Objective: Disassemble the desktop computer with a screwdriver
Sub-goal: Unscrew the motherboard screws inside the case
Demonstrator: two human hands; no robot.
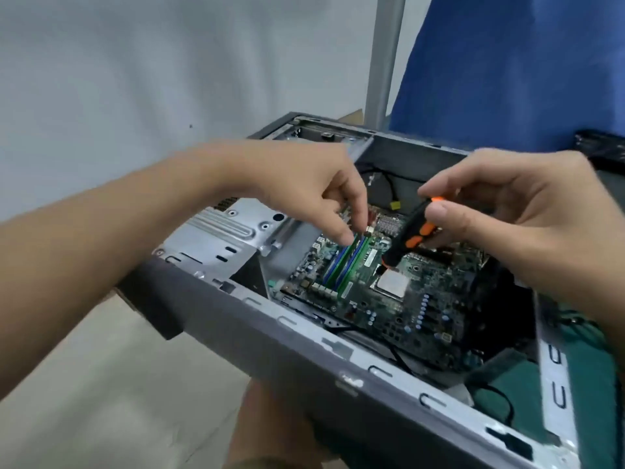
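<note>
We see the computer case (304, 350) lying on its side with its open face up, filling the middle and near right of the view, its near wall running from left to near right. Inside, the motherboard (389, 309) lies flat on the bottom. The left hand (304, 184) reaches in from the left, thumb and forefinger curled and pinching the far end of one of the green and blue memory sticks (348, 265). The right hand (507, 204) comes in from the right, gripping the black and orange screwdriver (411, 231), which tilts down to the left with its tip just beside the square silver processor (392, 282). A blue cloth (507, 62) hangs beyond the case at far right.
</note>
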